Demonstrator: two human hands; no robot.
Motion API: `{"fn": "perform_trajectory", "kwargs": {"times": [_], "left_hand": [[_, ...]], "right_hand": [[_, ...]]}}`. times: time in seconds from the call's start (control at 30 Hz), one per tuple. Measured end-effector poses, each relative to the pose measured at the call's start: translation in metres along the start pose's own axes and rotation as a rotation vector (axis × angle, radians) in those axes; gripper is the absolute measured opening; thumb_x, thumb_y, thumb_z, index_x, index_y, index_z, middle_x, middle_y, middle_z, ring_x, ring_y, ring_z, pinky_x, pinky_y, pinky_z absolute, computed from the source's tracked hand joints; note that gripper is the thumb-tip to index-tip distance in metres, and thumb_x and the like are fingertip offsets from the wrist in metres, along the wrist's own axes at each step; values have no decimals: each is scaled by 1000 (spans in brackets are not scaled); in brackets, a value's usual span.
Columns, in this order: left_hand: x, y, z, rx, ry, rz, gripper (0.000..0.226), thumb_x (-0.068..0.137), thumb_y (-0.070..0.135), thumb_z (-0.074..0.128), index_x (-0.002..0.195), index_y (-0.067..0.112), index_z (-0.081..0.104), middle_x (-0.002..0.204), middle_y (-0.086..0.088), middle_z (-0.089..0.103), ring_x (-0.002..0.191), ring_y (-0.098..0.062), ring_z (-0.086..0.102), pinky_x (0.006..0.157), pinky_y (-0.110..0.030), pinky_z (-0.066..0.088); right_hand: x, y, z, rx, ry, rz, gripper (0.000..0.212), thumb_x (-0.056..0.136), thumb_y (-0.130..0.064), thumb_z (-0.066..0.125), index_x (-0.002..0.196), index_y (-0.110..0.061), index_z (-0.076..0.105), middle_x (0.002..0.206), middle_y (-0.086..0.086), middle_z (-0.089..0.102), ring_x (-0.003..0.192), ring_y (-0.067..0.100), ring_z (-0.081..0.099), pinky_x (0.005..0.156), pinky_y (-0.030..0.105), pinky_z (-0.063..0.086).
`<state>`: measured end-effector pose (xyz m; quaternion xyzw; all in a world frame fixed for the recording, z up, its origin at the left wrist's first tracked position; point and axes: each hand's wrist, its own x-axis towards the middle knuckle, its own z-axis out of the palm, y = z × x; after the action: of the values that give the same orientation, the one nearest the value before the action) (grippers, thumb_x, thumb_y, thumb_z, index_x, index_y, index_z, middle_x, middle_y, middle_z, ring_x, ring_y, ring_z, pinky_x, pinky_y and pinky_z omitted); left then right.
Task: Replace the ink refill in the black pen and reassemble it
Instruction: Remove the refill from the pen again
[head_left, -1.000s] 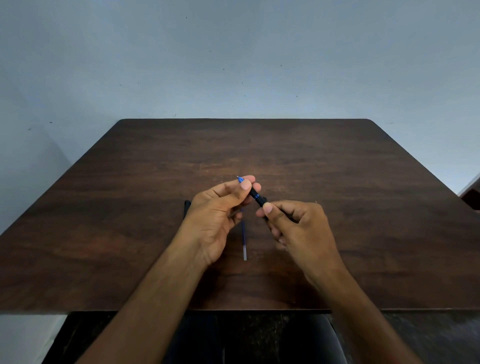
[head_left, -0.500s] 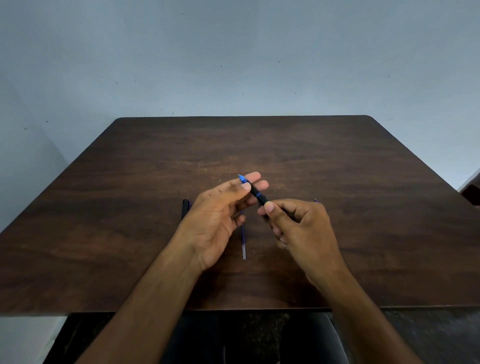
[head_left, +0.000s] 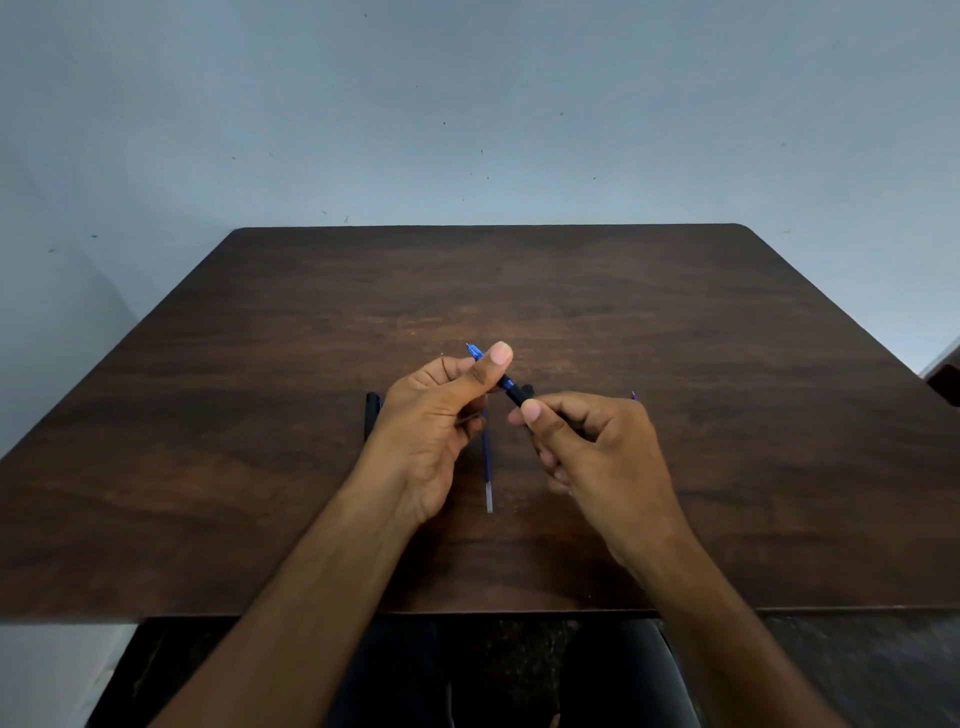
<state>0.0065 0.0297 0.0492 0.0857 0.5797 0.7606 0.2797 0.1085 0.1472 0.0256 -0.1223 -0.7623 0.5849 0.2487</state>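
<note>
Dark brown wood-grain worktop, pale blue-grey wall behind it. Only one view, the head camera.

Left hand: fingers curled, thumb and forefinger pinching the front end of the black pen; the thumbnail faces the camera. A blue tip pokes out past the thumb, pointing up and to the left, away from the person.

Right hand: fingers curled round the rear part of the pen barrel, thumb pressed along it, thumbnail up. Most of the barrel is hidden inside this hand; a tiny purple-blue bit shows past the knuckles on the far right, but what it is cannot be told.

Pen held above the worktop, tilted, bridging the two hands, with a short black stretch and a blue ring showing in the gap between the thumbs.

Loose refill: thin blue tube with a clear near end, lying flat on the worktop below the pen, between the two hands. Its far end is hidden by the left hand's fingers.

Black piece: lying on the worktop left of the pen, just beyond the left hand's knuckles and partly hidden by them, possibly a cap.

Counts: two hands, one pen, one loose refill, one black piece.
</note>
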Motion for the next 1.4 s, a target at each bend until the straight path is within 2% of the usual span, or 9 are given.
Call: {"fn": "perform_trajectory", "kwargs": {"times": [0.1,0.2,0.27,0.4,0.57,0.77,0.93,1.13,1.4], "left_hand": [[-2,0,-1,23,-49,-14,36,61,49,82,80,22,70,79,6,68,89,-15,56,96,-40,47],[-5,-1,-4,56,-105,6,36,77,46,73,103,22,78,106,7,76,97,-12,62,88,-33,44],[-7,0,-5,68,-95,30,29,86,36,67,109,21,77,112,3,76,101,-12,62,82,-31,41],[-7,2,0,56,48,60,40,67,38,79,97,12,79,99,-2,78,91,-15,63,70,-27,40],[-3,0,0,72,98,42,31,60,48,83,71,21,72,74,6,72,76,-9,61,70,-28,46],[-2,1,-1,55,30,56,33,59,53,81,73,24,74,77,8,71,77,-7,62,71,-27,49],[-2,1,-2,43,-46,48,38,66,42,81,95,16,78,95,-1,77,81,-8,66,70,-27,50],[0,0,1,44,47,74,29,67,36,82,87,15,78,90,-4,77,75,-10,65,63,-27,48],[2,4,3,23,70,109,44,65,35,82,93,1,77,78,-5,75,64,-9,65,64,-24,55]], "right_hand": [[-1,1,0,8,6,0,20,98,-26,64,87,-21,80,52,-6,56,48,5,46,55,30,39],[0,3,-3,16,27,10,20,98,-25,64,86,-21,80,52,-7,55,48,6,45,55,32,38],[1,4,-4,19,33,12,20,98,-23,65,86,-20,80,52,-6,54,48,6,45,55,32,38],[1,4,-3,26,22,12,19,98,-22,65,86,-19,80,52,-6,54,47,6,44,54,31,37],[-2,1,-3,-2,10,10,19,98,-24,64,89,-20,80,51,-8,55,47,4,45,54,29,38],[-2,-2,-6,-2,15,7,19,97,-26,64,89,-20,80,52,-7,57,48,2,47,53,26,39],[-1,0,-7,5,22,-6,18,98,-23,64,91,-18,80,51,-10,56,47,2,47,52,25,38],[-1,1,-8,27,32,-36,26,97,-16,66,119,-27,74,56,-9,64,47,2,53,48,15,42],[-2,1,-11,141,72,-12,22,95,-10,67,106,-23,81,67,3,73,53,13,61,45,31,49]]}}
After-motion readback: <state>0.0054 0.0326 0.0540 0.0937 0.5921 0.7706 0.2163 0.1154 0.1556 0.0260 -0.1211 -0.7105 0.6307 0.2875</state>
